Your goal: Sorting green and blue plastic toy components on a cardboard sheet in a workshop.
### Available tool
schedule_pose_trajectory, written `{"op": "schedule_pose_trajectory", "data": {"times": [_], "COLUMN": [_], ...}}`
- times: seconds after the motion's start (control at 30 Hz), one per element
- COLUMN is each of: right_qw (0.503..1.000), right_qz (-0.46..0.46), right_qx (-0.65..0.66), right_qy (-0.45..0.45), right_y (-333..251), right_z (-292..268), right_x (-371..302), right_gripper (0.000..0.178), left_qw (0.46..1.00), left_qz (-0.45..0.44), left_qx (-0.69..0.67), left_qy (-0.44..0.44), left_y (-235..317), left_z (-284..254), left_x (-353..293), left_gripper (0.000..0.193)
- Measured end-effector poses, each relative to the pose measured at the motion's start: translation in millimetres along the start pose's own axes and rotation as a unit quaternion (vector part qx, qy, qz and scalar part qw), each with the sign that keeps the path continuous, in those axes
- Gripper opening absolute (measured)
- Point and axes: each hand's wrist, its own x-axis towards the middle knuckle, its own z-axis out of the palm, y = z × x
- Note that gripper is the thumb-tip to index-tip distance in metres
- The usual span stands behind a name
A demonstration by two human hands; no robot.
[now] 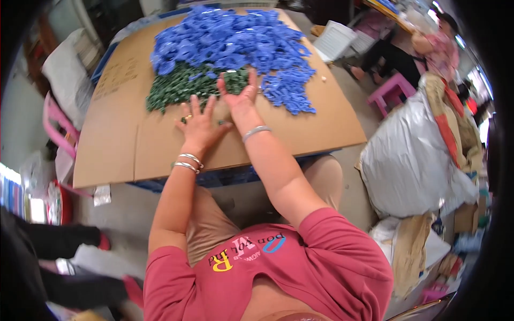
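A heap of small dark green pieces [174,88] lies on a brown cardboard sheet [107,144], too small to name by kind. My left hand [199,127] rests at the near edge of this heap, its fingers spread and pointing away from me. A small dark piece [221,122] is close by its thumb. To the right, my right hand [241,99] is open at the heap's right end, with green pieces between its spread thumb and fingers. Behind the green heap spreads a larger pile of blue plastic loop-like pieces [230,43], reaching down past my right hand.
A large silver-grey sack [417,160] stands on the floor to the right. A pink stool [392,92] and a seated person [436,51] are beyond it. A pink chair [59,120] stands at the left. Another person's dark-clad legs [69,241] show at lower left.
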Motion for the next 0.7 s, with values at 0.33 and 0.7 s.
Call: {"op": "schedule_pose_trajectory", "data": {"times": [0.33, 0.7], "right_qw": [0.994, 0.972], "right_qz": [-0.107, -0.233], "right_qx": [0.007, -0.028], "right_qy": [-0.012, -0.020], "right_y": [-78.3, -191.1], "right_z": [40.8, 47.8], "right_x": [-4.7, -27.1], "right_gripper": [0.041, 0.037], "left_qw": [0.998, 0.984], "left_qz": [-0.036, 0.077], "left_qx": [0.026, 0.079], "left_qy": [0.033, 0.138], "left_y": [-3.4, -1.9], "left_z": [21.9, 17.7], "left_x": [42.6, 32.7], "left_gripper": [0.040, 0.016]}}
